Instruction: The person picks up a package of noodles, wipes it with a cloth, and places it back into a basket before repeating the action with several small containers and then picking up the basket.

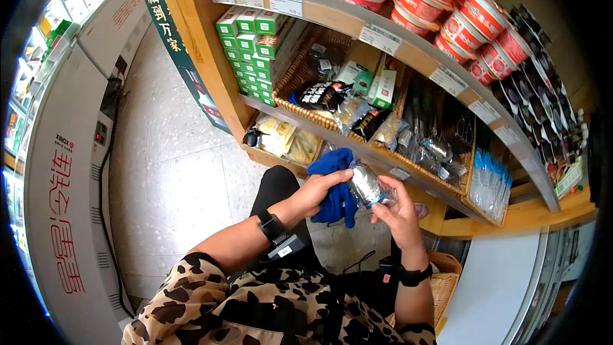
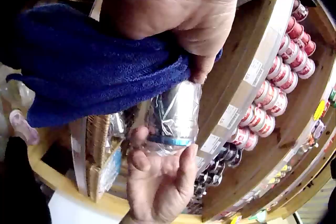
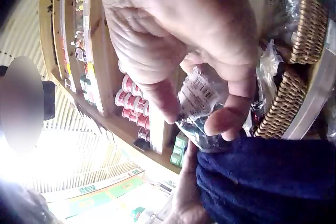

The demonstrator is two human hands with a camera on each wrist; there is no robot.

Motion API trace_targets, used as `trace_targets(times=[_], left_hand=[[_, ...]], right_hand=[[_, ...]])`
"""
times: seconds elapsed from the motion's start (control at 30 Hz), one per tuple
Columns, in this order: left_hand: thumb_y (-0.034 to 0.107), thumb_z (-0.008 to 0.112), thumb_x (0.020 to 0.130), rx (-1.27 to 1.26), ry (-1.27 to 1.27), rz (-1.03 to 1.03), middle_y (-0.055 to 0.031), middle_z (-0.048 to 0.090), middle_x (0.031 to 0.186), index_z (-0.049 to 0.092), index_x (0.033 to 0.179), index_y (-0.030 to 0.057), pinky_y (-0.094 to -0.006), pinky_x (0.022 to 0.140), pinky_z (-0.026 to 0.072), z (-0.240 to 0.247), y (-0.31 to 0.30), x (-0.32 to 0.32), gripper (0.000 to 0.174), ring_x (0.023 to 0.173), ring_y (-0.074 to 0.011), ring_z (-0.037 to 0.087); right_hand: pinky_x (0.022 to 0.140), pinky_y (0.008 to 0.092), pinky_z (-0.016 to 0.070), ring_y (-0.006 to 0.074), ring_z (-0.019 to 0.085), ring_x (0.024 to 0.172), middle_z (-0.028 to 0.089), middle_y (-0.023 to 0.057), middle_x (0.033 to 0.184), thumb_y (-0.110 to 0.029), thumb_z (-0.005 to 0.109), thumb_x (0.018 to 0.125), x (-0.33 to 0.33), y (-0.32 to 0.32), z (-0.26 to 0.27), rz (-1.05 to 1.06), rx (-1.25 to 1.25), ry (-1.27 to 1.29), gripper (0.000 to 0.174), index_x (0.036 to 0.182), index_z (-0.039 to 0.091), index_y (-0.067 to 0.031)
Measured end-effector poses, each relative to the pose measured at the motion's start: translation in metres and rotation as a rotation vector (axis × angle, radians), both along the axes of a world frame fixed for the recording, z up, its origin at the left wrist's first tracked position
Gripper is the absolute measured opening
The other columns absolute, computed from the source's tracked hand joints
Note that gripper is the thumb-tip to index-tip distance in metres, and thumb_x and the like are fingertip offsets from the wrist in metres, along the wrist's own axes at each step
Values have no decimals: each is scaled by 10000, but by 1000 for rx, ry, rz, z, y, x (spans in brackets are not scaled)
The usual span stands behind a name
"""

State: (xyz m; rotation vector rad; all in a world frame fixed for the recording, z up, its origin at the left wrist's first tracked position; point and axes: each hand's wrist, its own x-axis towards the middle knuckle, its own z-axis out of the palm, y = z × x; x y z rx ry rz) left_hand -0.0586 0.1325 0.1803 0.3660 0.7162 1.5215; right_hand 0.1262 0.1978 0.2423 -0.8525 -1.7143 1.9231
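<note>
A silvery cylindrical item in clear plastic wrap (image 1: 366, 185) is held between both hands, in front of the lower shelf. My left hand (image 1: 311, 195) pinches a bunched blue cloth (image 1: 337, 212) together with the item's near end. The right hand (image 1: 400, 216) grips the item's other end with fingers and thumb. A blue band shows round that end in the left wrist view, by the right fingertips (image 2: 140, 160). On the wrapped item (image 3: 202, 103) a white barcode label faces the right palm. Cloth hides part of the left fingers.
Wicker baskets (image 1: 306, 115) of packaged goods stand on the lower shelf, beside stacked green boxes (image 1: 268, 23). Red instant-food tubs (image 1: 418, 0) line the shelf above. A white freezer cabinet (image 1: 70, 185) is at the left; another wicker basket (image 1: 445, 284) stands near the right forearm.
</note>
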Motion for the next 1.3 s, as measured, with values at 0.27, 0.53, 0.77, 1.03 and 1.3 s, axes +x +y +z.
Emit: trace_targets(times=[0.27,0.53,0.77,1.03,1.3], left_hand=[[307,552,887,-240,-232,46,-93,590,885,510,1060,71,-382,734,518,-70,-28,-57,296,804,-219,599],[414,546,874,-347,-253,26,-153,575,926,488,1076,55,-433,720,520,-141,-62,-83,416,815,-294,600],[395,540,880,-339,-193,13,-170,601,945,477,1103,30,-429,746,523,-139,-68,-93,432,832,-294,622],[348,508,907,-336,-217,47,-179,614,934,483,1096,25,-426,737,529,-142,-69,-101,375,823,-302,633],[345,512,906,-356,-229,52,-181,613,930,480,1092,25,-427,740,530,-139,-70,-103,372,826,-301,633]], right_hand=[[531,231,421,99,483,641,489,46,888,-81,604,762,-78,49,43,-5,254,-59,469,1180,394,-59],[509,249,415,100,487,635,526,58,870,-128,622,725,-200,122,44,107,491,-225,491,1179,439,-96],[837,369,439,346,560,967,562,243,1057,-242,664,642,-286,175,5,-22,926,-426,688,1217,414,41],[802,380,455,363,579,921,593,244,988,-252,665,635,-337,200,-41,56,956,-600,533,1071,541,29],[893,391,428,368,521,1040,554,229,1108,-244,685,686,-341,195,-63,48,1171,-833,449,1065,591,-22]])
